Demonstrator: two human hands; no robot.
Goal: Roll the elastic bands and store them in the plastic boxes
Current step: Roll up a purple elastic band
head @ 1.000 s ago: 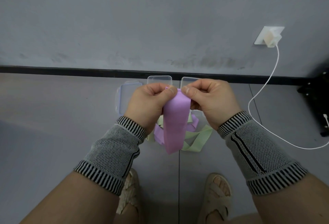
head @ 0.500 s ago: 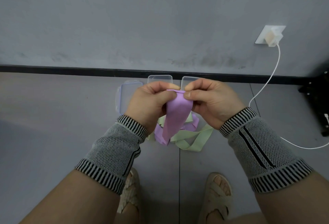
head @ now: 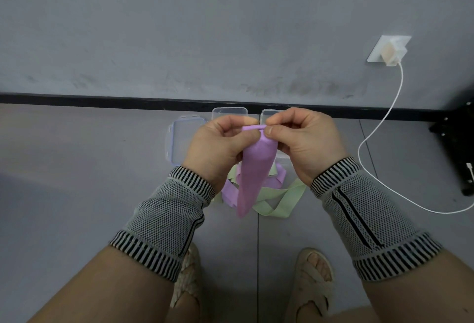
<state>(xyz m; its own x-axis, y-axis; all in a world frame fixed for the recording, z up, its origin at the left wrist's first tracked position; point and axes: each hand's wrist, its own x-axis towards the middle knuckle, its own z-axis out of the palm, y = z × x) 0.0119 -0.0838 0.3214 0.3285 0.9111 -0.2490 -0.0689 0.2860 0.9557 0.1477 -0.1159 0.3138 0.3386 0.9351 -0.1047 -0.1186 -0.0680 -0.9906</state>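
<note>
Both forearms reach forward from the near edge, each in a knitted wrist sleeve. Left hand (head: 218, 148) and right hand (head: 302, 140) meet at centre, raised, knuckles away from the camera. Fingers of both curled; thumbs and forefingers pinch the rolled top edge of the purple band (head: 252, 174), grips touching.

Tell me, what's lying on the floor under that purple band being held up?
Under the held purple elastic band, loose purple bands and pale green bands lie tangled on the grey floor. The hands hide part of the clear plastic boxes behind.

Wall charger (head: 390, 52); white cable (head: 369, 138); sandals (head: 311, 281)
</note>
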